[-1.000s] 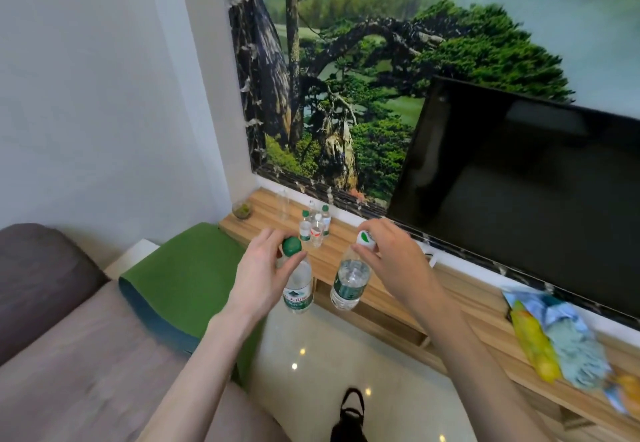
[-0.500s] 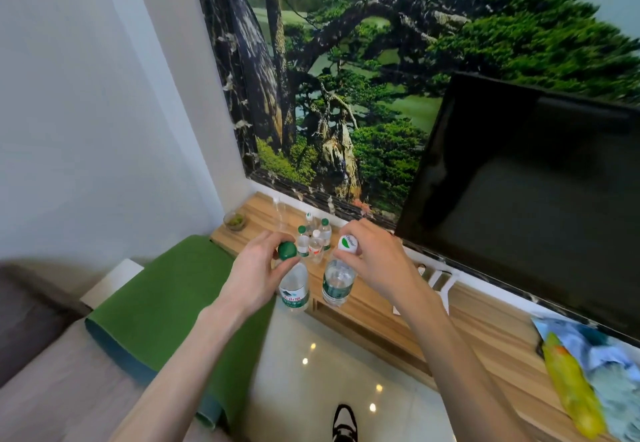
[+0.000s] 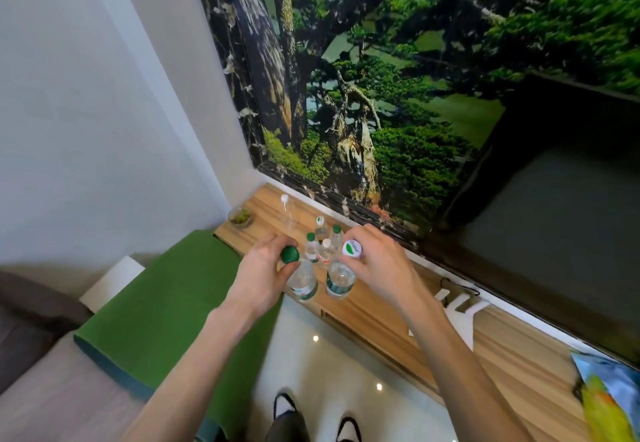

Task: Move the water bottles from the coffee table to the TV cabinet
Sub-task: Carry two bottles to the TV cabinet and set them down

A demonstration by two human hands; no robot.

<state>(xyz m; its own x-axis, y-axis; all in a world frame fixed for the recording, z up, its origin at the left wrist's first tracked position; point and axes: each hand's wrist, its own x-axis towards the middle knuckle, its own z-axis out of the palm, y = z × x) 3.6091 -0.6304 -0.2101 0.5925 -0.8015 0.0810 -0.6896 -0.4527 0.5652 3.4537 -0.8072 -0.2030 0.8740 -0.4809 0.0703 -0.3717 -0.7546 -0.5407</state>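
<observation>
My left hand (image 3: 263, 268) grips a clear water bottle with a green cap (image 3: 303, 282) by its neck. My right hand (image 3: 377, 265) holds a second water bottle with a white cap and green label (image 3: 340, 279) the same way. Both bottles hang upright over the front edge of the wooden TV cabinet (image 3: 381, 310). Just behind them, several small water bottles (image 3: 322, 241) stand grouped on the cabinet top. A taller clear bottle with a white cap (image 3: 288, 211) stands at the far left.
A small glass bowl of moss (image 3: 240, 216) sits at the cabinet's left end. A dark TV (image 3: 554, 220) rises at the right, with a white cable holder (image 3: 457, 303) and a colourful bag (image 3: 602, 393) on the cabinet. A green mat (image 3: 166, 303) lies over the sofa at left.
Both hands have carried their bottles forward and closer to the cabinet; the view has tilted down and moved nearer, so the group of bottles now lies just beyond them.
</observation>
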